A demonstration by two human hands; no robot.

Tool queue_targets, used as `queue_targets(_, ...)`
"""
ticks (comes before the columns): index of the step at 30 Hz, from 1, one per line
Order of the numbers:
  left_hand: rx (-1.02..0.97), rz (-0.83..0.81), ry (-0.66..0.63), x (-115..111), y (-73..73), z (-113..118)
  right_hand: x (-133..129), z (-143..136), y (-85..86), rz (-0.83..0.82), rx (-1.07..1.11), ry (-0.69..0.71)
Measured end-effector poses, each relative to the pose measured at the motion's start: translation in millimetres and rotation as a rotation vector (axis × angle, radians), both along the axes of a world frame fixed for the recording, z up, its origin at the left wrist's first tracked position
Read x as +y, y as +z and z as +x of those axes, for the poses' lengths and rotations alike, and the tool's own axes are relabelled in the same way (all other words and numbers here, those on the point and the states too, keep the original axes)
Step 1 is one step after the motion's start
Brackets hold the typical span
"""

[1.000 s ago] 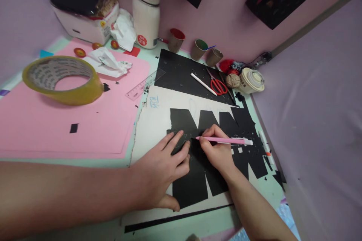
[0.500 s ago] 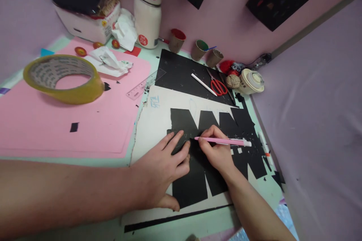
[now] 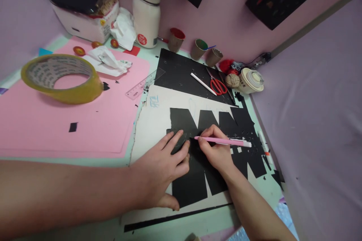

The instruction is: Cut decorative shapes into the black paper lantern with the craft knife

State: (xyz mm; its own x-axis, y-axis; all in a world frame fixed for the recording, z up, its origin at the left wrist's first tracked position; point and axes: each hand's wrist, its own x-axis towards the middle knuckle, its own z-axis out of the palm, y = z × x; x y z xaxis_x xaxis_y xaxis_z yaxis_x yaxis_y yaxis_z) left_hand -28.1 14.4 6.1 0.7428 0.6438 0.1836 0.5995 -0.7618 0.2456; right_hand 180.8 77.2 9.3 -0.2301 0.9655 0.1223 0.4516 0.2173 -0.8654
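Observation:
Black cut paper point(image 3: 188, 182) lies on a white board, with wedge-shaped notches along its edges and faint pencil-like marks and small square holes on it. My left hand point(image 3: 165, 169) presses the paper's left part, its fingers spread and flat. In my right hand point(image 3: 216, 150) is a slim pink craft knife point(image 3: 217, 141), pinched between thumb and fingers. Its dark, narrow tip meets the paper just right of my left fingertips. Small black scraps are scattered over the right part of the paper.
Behind the white board point(image 3: 144, 131) lie a black sheet point(image 3: 181, 71), red-handled scissors point(image 3: 218, 87), a white pen point(image 3: 203, 84) and a clear ruler point(image 3: 144, 84). A tape roll point(image 3: 97, 90) rests on pink sheets point(image 3: 104, 128). Farther back stand a bottle point(image 3: 146, 19) and paper cups point(image 3: 175, 41).

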Motion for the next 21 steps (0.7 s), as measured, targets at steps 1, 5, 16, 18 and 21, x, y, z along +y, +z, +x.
queue_targets(1, 0.003, -0.009, 0.0, 0.1, 0.6, 0.1, -0.1, -0.2, 0.2, 0.0, 0.0, -0.005)
queue_targets(5, 0.022, -0.037, -0.004, 0.9, 2.4, 0.7, 0.1, -1.3, 0.5, -0.014, 0.02, -0.031)
queue_targets(16, 0.079, -0.134, -0.025, 4.3, 14.4, 1.1, 7.5, -2.5, 5.5, -0.107, 0.163, -0.12)
queue_targets(18, 0.073, -0.183, -0.013, 8.9, 22.0, 2.6, 9.2, -1.5, 4.2, -0.124, 0.183, -0.123)
queue_targets(21, -0.089, -0.341, 0.143, 20.7, 35.8, 3.7, 11.0, 0.0, 2.5, -0.128, 0.191, -0.115)
